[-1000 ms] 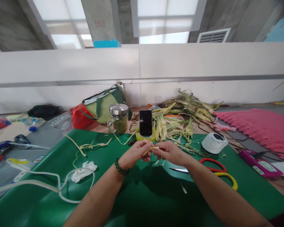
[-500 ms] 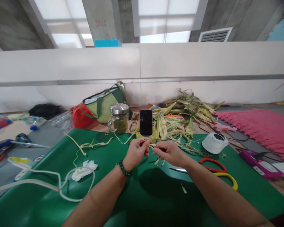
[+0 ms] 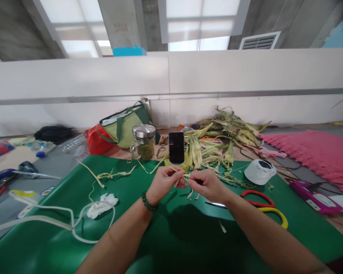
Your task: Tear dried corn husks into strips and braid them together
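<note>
Between my two hands, above the green mat [image 3: 185, 243], is a thin pale strip of corn husk [image 3: 186, 176]. My left hand [image 3: 165, 179], with a green bead bracelet at the wrist, pinches one part of it. On the other side my right hand [image 3: 205, 184] grips it with curled fingers. Fingers hide much of the strip. Just beyond the hands a phone [image 3: 176, 147] stands upright at a yellow roll of tape [image 3: 185, 164]. Scissors [image 3: 257, 203] with red and yellow handles lie partly under my right forearm.
Loose husks [image 3: 231, 127] are heaped at the back right. Behind the mat's far edge stand a glass jar [image 3: 145, 146] and a green bag [image 3: 131, 127]. A white cable [image 3: 71, 224] and crumpled tissue [image 3: 102, 205] lie left; a white round object [image 3: 260, 172] sits right.
Both hands have shifted very slightly, the left one a little to the left. More of the husk strip shows between the fingers. Surrounding things stay in place.
</note>
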### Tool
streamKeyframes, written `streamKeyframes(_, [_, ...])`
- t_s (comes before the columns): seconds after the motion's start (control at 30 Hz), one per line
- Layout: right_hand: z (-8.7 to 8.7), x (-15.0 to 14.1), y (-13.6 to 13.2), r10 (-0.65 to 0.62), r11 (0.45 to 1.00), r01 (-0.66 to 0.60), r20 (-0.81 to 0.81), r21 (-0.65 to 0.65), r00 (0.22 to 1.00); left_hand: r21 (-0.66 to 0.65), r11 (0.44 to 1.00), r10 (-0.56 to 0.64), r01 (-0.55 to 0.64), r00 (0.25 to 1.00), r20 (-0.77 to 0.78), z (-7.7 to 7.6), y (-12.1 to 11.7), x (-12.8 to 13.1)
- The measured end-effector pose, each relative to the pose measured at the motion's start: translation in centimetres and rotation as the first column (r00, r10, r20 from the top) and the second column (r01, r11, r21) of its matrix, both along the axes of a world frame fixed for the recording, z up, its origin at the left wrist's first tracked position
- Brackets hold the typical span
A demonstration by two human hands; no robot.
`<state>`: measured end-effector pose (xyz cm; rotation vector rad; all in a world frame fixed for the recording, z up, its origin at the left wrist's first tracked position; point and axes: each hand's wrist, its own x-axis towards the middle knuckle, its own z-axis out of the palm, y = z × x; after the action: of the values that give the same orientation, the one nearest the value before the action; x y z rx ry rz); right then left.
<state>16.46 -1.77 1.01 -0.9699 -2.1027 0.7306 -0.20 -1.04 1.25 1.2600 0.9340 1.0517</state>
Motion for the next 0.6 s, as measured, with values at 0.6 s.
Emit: streamKeyframes(0.6, [-0.2,0.4,0.9,-0.010,0.995,0.004,-0.060,-0.098,0.998,0.002,0.996,-0.086,0.086,0.995,-0.049,-0.5,0.1,0.2])
